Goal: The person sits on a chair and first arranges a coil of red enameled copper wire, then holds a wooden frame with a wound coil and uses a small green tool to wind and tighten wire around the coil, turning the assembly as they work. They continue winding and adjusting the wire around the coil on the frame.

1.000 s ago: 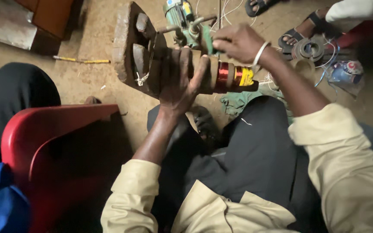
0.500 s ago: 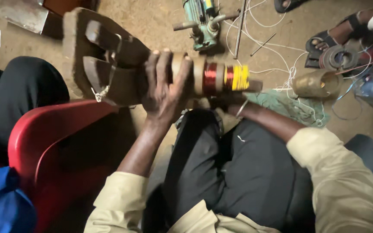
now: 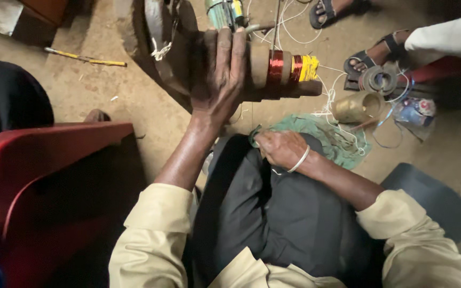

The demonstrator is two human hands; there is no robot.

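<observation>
Wooden winding former (image 3: 273,72), a thick stepped block of dark wood, is held out above the dirt floor (image 3: 97,101) in front of the seated person's knees, lying roughly level and pointing to the right. Bands of copper wire (image 3: 276,66) and yellow tape (image 3: 308,68) wrap its narrower right end. Its left end joins a heavier wooden frame (image 3: 161,48) with a knot of white string.

The left hand (image 3: 220,74) lies flat and spread over the middle of the block, fingers straight and pointing away from the body, pressing on it rather than curling round it. The right hand (image 3: 283,150) rests low on the lap, loosely curled with a white bangle at the wrist; I cannot tell whether it pinches anything, though it sits at the edge of a green cloth (image 3: 316,136).

Judging by its bulk, the former looks heavy and stiff, rough enough not to slip. The wire bands are likely the delicate part, so a hold on the bare wood in the middle or at the thick left end seems safest.

Near it on the floor lie loose white wire (image 3: 326,101), a brass cylinder (image 3: 356,106), a small green machine (image 3: 225,12) and a yellow pencil (image 3: 84,58). A red plastic chair (image 3: 44,160) stands at the left. Another person's sandalled foot (image 3: 372,56) shows at the upper right.
</observation>
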